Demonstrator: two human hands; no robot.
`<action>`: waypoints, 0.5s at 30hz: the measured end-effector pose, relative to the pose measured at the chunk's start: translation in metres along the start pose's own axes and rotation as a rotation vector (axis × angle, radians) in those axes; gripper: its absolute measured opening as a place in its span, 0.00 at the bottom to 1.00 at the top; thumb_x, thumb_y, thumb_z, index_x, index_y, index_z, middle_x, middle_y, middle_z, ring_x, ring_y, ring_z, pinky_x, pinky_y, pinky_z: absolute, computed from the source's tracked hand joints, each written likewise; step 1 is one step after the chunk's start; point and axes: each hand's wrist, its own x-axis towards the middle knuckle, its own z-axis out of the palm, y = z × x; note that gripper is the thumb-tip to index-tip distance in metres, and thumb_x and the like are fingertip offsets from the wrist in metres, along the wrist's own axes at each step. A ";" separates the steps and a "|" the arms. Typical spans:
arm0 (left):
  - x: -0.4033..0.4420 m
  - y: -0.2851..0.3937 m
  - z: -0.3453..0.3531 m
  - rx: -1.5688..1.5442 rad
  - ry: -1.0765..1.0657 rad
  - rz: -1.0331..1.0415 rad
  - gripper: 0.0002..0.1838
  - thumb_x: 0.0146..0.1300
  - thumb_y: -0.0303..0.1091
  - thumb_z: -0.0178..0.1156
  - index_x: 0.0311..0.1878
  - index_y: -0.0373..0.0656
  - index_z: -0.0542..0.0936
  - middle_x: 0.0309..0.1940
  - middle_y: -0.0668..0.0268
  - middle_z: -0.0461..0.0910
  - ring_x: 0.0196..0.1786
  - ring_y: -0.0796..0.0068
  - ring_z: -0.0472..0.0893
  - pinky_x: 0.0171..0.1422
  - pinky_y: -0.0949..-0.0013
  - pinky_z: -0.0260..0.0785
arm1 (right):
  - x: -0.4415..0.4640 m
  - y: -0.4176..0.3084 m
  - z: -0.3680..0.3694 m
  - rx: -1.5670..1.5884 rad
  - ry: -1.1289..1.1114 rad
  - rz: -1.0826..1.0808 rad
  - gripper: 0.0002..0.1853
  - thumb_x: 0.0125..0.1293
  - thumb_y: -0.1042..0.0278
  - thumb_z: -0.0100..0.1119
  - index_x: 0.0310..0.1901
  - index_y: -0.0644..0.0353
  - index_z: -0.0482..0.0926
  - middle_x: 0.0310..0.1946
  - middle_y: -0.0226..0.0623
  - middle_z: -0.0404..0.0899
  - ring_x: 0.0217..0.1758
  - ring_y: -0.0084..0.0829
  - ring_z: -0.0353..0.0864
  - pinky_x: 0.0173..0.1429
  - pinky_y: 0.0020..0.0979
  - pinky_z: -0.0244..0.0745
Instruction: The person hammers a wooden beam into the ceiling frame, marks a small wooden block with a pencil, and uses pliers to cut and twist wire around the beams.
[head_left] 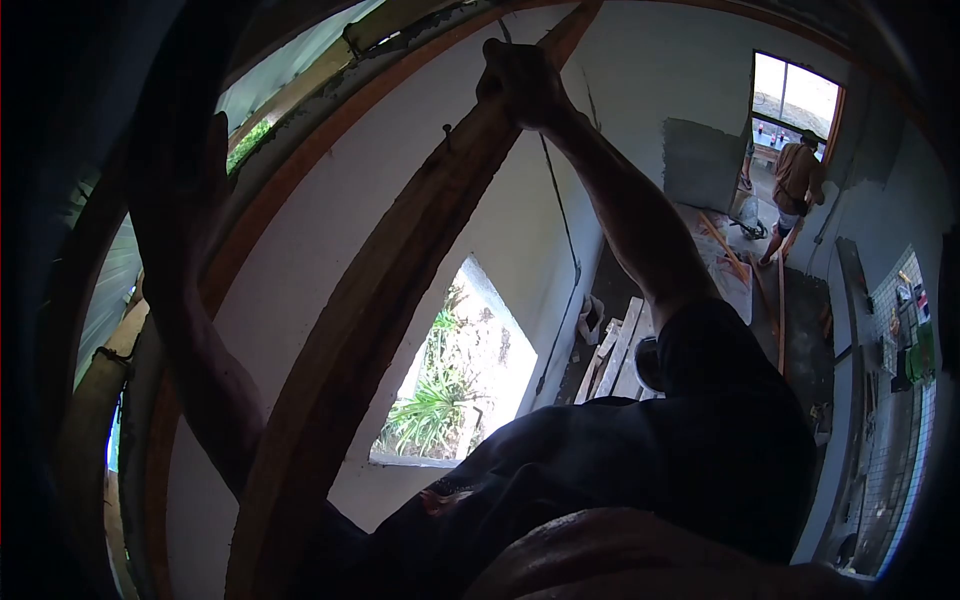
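A long rough wooden beam (385,255) slants from the bottom left up to the top centre, close in front of me. My right hand (525,85) is closed over its upper part, fingers wrapped at the edge. A nail (447,131) sticks up from the beam below that hand. On the left, my left hand (185,185) is raised beside the curved-looking roof timber (265,215), in deep shadow. One digit stretches straight up and the hand looks open; its other fingers are hard to make out.
Below is a window opening (455,380) with plants outside. Wooden planks (622,350) lie under my right arm. Farther off, a person (797,180) stands near a bright window (795,95), with lumber (725,245) on the floor. A dark cable (562,205) hangs along the wall.
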 end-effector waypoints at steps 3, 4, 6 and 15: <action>-0.006 0.028 -0.009 -0.340 -0.128 -0.014 0.26 0.62 0.43 0.61 0.62 0.47 0.72 0.56 0.55 0.73 0.60 0.62 0.73 0.64 0.61 0.63 | 0.001 0.001 0.001 -0.039 0.000 0.001 0.08 0.62 0.71 0.43 0.27 0.63 0.67 0.19 0.41 0.79 0.25 0.38 0.81 0.31 0.34 0.75; -0.002 0.044 -0.026 -0.595 -0.337 -0.054 0.31 0.60 0.45 0.63 0.65 0.47 0.67 0.60 0.54 0.69 0.66 0.59 0.65 0.70 0.57 0.55 | 0.002 -0.001 0.001 -0.032 -0.006 0.025 0.08 0.63 0.71 0.43 0.27 0.63 0.67 0.19 0.41 0.79 0.25 0.39 0.81 0.31 0.34 0.75; -0.019 0.039 -0.020 -0.419 -0.200 -0.043 0.31 0.54 0.44 0.68 0.60 0.44 0.72 0.52 0.56 0.75 0.56 0.60 0.75 0.59 0.61 0.67 | 0.003 -0.004 0.001 -0.023 -0.003 0.049 0.08 0.63 0.70 0.43 0.27 0.63 0.66 0.19 0.41 0.79 0.25 0.39 0.81 0.31 0.34 0.75; -0.020 0.042 -0.023 -0.170 -0.094 0.343 0.17 0.60 0.38 0.65 0.44 0.35 0.74 0.30 0.55 0.78 0.30 0.62 0.78 0.34 0.64 0.70 | 0.000 0.002 0.003 0.030 0.056 -0.015 0.06 0.62 0.71 0.45 0.30 0.62 0.69 0.20 0.39 0.79 0.25 0.37 0.81 0.31 0.35 0.75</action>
